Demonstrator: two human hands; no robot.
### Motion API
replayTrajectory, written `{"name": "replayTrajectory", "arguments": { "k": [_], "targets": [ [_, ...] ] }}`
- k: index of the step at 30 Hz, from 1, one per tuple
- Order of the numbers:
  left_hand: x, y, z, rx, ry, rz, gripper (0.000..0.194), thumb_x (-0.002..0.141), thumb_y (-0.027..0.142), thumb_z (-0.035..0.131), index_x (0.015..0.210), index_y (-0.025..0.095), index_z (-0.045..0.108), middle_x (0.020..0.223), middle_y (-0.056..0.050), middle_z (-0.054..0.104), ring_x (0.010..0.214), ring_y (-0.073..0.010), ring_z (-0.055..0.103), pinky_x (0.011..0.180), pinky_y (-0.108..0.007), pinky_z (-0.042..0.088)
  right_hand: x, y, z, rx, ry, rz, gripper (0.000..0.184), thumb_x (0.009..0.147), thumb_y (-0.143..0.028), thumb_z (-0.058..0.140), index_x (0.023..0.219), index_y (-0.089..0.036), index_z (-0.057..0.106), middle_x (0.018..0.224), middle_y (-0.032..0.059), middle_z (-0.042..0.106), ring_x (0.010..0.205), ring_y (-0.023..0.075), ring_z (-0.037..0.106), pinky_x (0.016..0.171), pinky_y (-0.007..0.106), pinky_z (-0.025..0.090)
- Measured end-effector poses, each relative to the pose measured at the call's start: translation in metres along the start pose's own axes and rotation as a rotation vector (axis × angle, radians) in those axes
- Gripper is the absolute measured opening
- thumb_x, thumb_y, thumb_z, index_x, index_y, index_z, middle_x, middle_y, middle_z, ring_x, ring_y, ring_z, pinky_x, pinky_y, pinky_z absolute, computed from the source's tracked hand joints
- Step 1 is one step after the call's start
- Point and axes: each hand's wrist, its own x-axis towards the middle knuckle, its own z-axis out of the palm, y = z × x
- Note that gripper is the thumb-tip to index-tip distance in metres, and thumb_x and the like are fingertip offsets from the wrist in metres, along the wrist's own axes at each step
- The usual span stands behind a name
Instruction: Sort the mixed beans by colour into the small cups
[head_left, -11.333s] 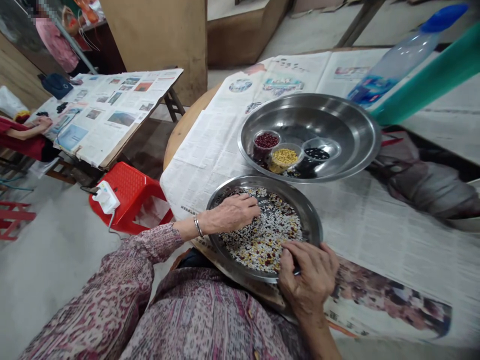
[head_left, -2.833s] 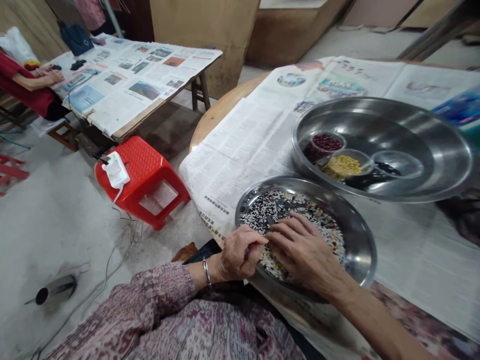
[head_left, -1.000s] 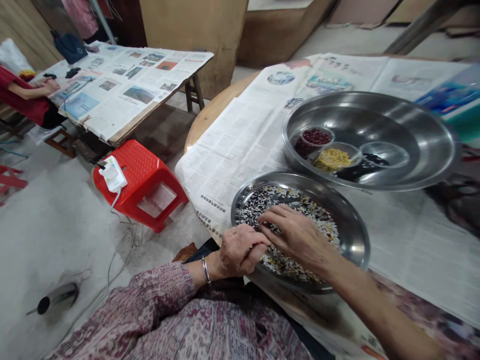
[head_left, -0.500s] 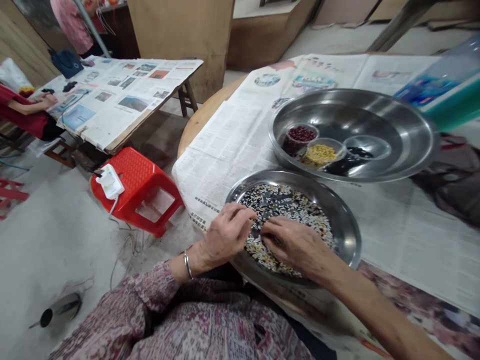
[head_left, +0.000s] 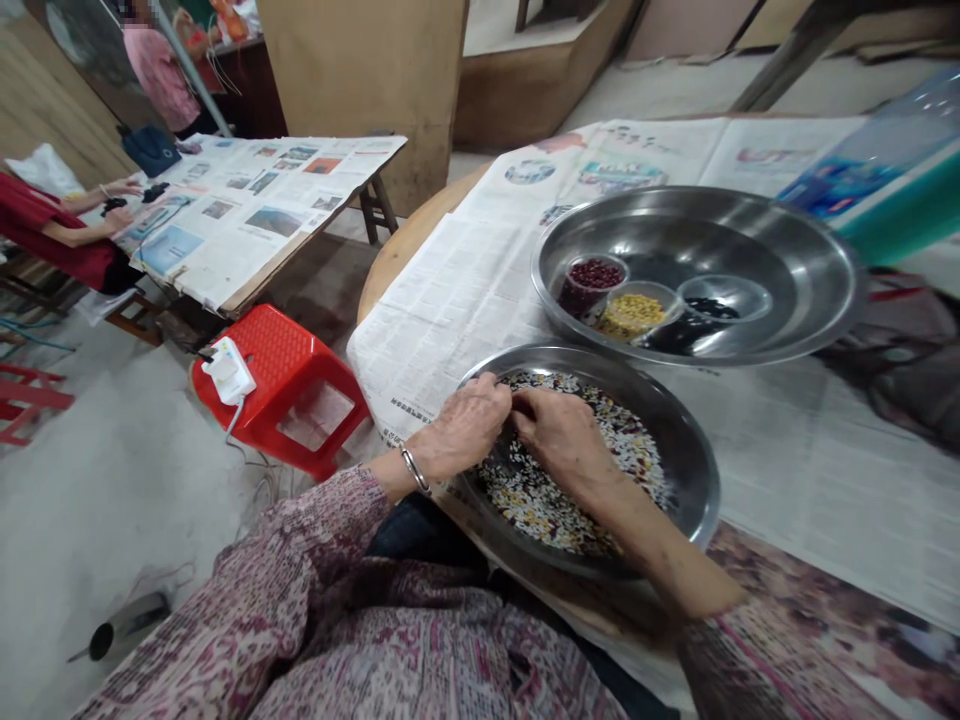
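Head view, sole camera. Mixed grains point(head_left: 555, 515), white, black, yellow and dark red, lie thinly spread in the smaller steel basin point(head_left: 694, 475) at the table's near edge; the shallow spread probably keeps single grains visible, the raised wall keeps them from rolling off. Left hand point(head_left: 471, 425) and right hand point(head_left: 556, 430): fingers bent inward, tips meeting over the basin's left side. Both grips look nearly closed; cannot tell whether either pinches a grain, contact points hidden. Right wrist crosses above the basin, presumably so both hands work one spot.

Just beyond, larger steel basin point(head_left: 799, 275) bears clear cups of red beans point(head_left: 596, 273), yellow beans point(head_left: 637, 312) and black beans point(head_left: 709, 308), grouped at its near-left side, likely for short reach. Newspaper point(head_left: 442, 290) underneath, apparently shielding the tabletop.
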Motion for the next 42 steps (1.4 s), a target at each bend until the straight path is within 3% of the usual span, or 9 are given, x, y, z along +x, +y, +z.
{"name": "replayTrajectory", "arguments": {
  "k": [5,9,12,15,20,23,27,34,42],
  "targets": [
    [-0.014,-0.002,-0.012,-0.087,0.063,0.034,0.026,0.085,0.0,0.039,0.102,0.014,0.051,0.1,-0.008,0.057,0.09,-0.0178,0.055,0.082,-0.032,0.053,-0.003,0.009,-0.01,0.121,0.017,0.013,0.023,0.086,-0.026,0.05,0.09,-0.021,0.072,0.086,0.0071,0.074,0.075,0.0198,0.065,0.072,0.033,0.048],
    [-0.023,0.005,-0.019,-0.021,0.041,0.013,0.031,0.085,0.001,0.04,0.114,0.009,0.049,0.11,-0.014,0.056,0.097,-0.0216,0.056,0.08,-0.035,0.053,-0.011,0.022,-0.004,0.074,0.057,-0.109,0.028,0.083,-0.029,0.056,0.105,-0.018,0.069,0.096,0.0105,0.067,0.088,0.0233,0.063,0.081,0.038,0.051],
    [-0.015,0.009,-0.012,0.037,-0.004,-0.023,0.031,0.085,-0.001,0.039,0.112,0.007,0.05,0.112,-0.017,0.057,0.099,-0.025,0.057,0.078,-0.037,0.054,-0.008,0.02,0.004,0.056,0.032,-0.182,0.027,0.084,-0.028,0.055,0.106,-0.018,0.067,0.098,0.0112,0.064,0.093,0.0247,0.06,0.086,0.04,0.05],
    [-0.003,0.007,-0.003,-0.041,0.011,-0.053,0.028,0.084,-0.002,0.039,0.108,0.008,0.051,0.107,-0.015,0.058,0.097,-0.0233,0.058,0.082,-0.038,0.054,-0.001,0.014,0.009,0.06,-0.003,-0.146,0.021,0.084,-0.021,0.051,0.098,-0.018,0.067,0.09,0.0095,0.064,0.085,0.0218,0.06,0.081,0.035,0.049],
    [-0.006,-0.001,0.003,-0.255,0.164,0.029,0.04,0.078,-0.003,0.042,0.115,0.009,0.048,0.108,-0.012,0.058,0.101,-0.0214,0.057,0.09,-0.038,0.054,-0.002,0.014,0.009,0.094,0.005,-0.103,0.016,0.082,-0.023,0.055,0.092,-0.018,0.066,0.085,0.0077,0.062,0.081,0.0206,0.058,0.079,0.034,0.048],
    [-0.02,0.001,0.002,-0.456,0.348,0.007,0.038,0.081,-0.002,0.042,0.114,0.014,0.051,0.11,-0.009,0.057,0.099,-0.0173,0.058,0.089,-0.035,0.055,-0.008,0.016,0.01,0.083,0.065,-0.164,0.03,0.083,-0.029,0.059,0.109,-0.016,0.064,0.098,0.011,0.061,0.091,0.0238,0.058,0.085,0.039,0.05],
    [-0.037,0.014,-0.002,-0.904,0.544,-0.217,0.02,0.085,0.007,0.053,0.102,0.017,0.055,0.102,-0.004,0.06,0.092,-0.0132,0.061,0.081,-0.028,0.056,-0.01,0.003,0.014,-0.129,0.107,-0.23,0.031,0.089,-0.029,0.052,0.115,-0.016,0.062,0.109,0.0154,0.061,0.103,0.0284,0.054,0.087,0.042,0.049],
    [-0.052,0.039,-0.023,-1.862,0.589,-0.564,0.021,0.074,0.018,0.073,0.089,0.015,0.058,0.089,0.001,0.061,0.084,-0.0095,0.063,0.087,-0.027,0.054,-0.01,-0.029,0.018,-0.476,-0.074,-0.269,0.03,0.085,-0.005,0.041,0.101,-0.01,0.066,0.098,0.0185,0.065,0.09,0.0267,0.053,0.075,0.037,0.048],
    [-0.06,0.045,-0.03,-2.142,0.601,-0.807,0.017,0.069,0.002,0.068,0.081,0.012,0.06,0.082,-0.002,0.063,0.076,-0.0099,0.064,0.086,-0.027,0.051,-0.011,-0.035,0.009,-0.434,-0.14,-0.204,0.024,0.085,-0.003,0.043,0.087,-0.013,0.064,0.093,0.0158,0.065,0.088,0.0235,0.055,0.065,0.029,0.042]
  ]
}}
